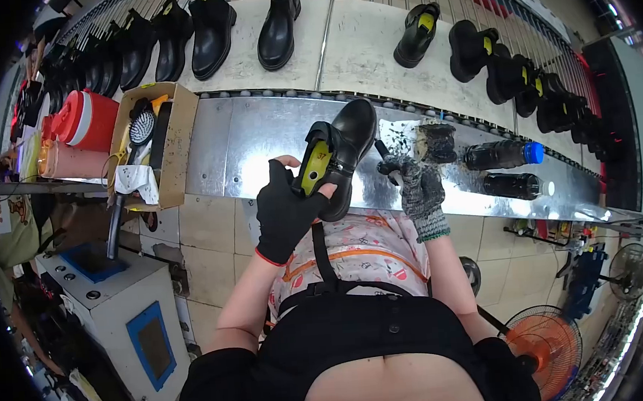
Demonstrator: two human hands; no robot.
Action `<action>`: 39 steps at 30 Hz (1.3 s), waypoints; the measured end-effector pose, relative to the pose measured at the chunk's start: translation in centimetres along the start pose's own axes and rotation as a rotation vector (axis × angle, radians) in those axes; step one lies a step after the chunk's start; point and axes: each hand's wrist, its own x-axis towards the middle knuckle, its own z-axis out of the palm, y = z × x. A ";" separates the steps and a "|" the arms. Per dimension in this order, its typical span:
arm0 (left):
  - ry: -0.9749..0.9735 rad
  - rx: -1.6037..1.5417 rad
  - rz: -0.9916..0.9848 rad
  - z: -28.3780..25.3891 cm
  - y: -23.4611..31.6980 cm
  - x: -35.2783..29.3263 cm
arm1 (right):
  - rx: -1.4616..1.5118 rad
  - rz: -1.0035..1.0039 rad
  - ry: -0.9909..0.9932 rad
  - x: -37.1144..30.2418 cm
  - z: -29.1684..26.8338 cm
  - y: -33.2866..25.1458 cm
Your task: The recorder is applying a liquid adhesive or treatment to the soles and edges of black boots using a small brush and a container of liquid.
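Observation:
My left hand, in a black glove with bare fingertips, grips a black leather shoe by its heel end. The shoe is tilted over the metal ledge, toe pointing away to the right, and its yellow insole shows. Just right of the shoe, my right hand wears a grey knitted glove with a green cuff. Its fingers are closed around a slim black tool, whose tip points toward the shoe; its exact kind I cannot make out.
A black-stained tub and two bottles of dark liquid, one blue-capped, stand on the metal ledge. At left are a cardboard box with a hairbrush and a red jug. Beyond, a conveyor carries black boots and shoes.

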 end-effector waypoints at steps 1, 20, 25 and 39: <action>-0.001 -0.086 -0.026 0.1 0.1 -0.2 | -0.055 -0.042 0.000 -0.1 0.1 -0.2; -0.267 -0.836 -0.654 -1.3 -3.4 -3.0 | -0.143 -0.006 -0.147 -2.4 -0.1 -2.9; -0.230 -0.892 -0.681 -0.6 -2.6 -3.1 | -0.408 -0.178 -0.194 -3.5 -1.9 -3.7; -0.205 -1.101 -0.716 1.3 -0.1 -2.5 | -0.331 -0.223 -0.296 -6.9 -5.1 -7.9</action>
